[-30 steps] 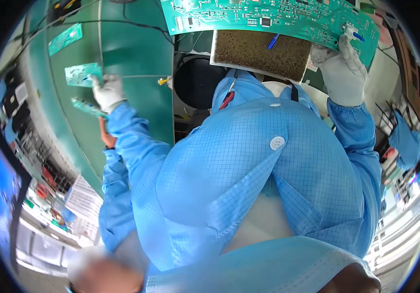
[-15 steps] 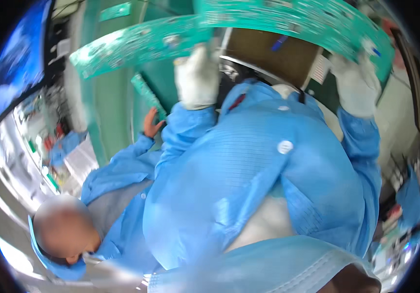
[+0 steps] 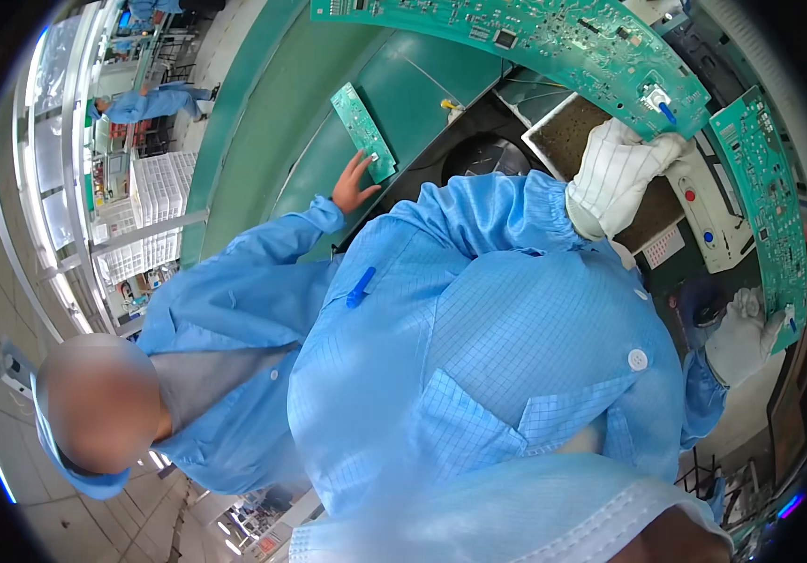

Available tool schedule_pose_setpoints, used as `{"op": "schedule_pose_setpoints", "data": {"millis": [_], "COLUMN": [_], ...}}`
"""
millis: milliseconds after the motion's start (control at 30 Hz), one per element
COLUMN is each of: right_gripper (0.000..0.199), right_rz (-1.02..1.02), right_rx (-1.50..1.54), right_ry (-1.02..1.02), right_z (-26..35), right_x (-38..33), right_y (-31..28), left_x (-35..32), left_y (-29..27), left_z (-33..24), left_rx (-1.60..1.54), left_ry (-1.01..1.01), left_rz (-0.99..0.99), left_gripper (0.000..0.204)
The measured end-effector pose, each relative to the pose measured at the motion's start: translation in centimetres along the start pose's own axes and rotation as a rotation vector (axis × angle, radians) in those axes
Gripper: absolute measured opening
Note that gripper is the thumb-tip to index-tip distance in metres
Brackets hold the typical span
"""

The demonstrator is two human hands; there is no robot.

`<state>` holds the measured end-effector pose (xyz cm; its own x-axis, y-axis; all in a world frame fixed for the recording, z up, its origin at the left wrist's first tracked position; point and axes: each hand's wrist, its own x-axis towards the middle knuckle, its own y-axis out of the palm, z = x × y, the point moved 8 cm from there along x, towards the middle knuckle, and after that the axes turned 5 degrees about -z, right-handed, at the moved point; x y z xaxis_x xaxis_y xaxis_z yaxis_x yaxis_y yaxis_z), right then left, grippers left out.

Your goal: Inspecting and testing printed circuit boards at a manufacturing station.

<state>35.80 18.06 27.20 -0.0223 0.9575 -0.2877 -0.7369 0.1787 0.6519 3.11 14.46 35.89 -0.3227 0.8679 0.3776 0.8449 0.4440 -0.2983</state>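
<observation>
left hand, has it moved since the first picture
Yes, the left hand has moved right, from well left of the brown pad to overlapping it in view.

Counting three green circuit boards from where I'm standing: top board [image 3: 539,39] at 1 o'clock, side board [image 3: 771,211] near 3, small board [image 3: 362,129] between 11 and 12. White-gloved hands, two: left hand [image 3: 614,174] at 2, right hand [image 3: 744,340] just past 3. One bare hand [image 3: 354,190] at 11, from the one close-by co-worker [image 3: 234,305] at 9. At least one more person [image 3: 150,108] way off at 10. One pale control box [image 3: 703,218] between 2 and 3, two buttons showing, a red button [image 3: 689,195] and a blue button [image 3: 708,237]. Stacked white crates [image 3: 161,188] around 10, can't count those lol.
</observation>
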Motion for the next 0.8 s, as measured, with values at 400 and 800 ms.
{"op": "schedule_pose_setpoints", "data": {"millis": [400,800], "right_gripper": [0.039,0.037], "right_rz": [-0.022,-0.295], "right_rx": [-0.028,-0.198], "right_ry": [0.003,-0.097], "right_z": [-0.3,-0.8], "right_x": [1.3,2.0], "right_y": [1.2,3.2], "left_x": [1.8,3.1], "left_y": [0.1,-0.8], "left_z": [1.9,3.8], "left_rx": [-0.145,-0.309], "left_ry": [-0.1,-0.206], "left_rz": [-0.03,-0.067], "left_gripper": [0.015,0.013]}}
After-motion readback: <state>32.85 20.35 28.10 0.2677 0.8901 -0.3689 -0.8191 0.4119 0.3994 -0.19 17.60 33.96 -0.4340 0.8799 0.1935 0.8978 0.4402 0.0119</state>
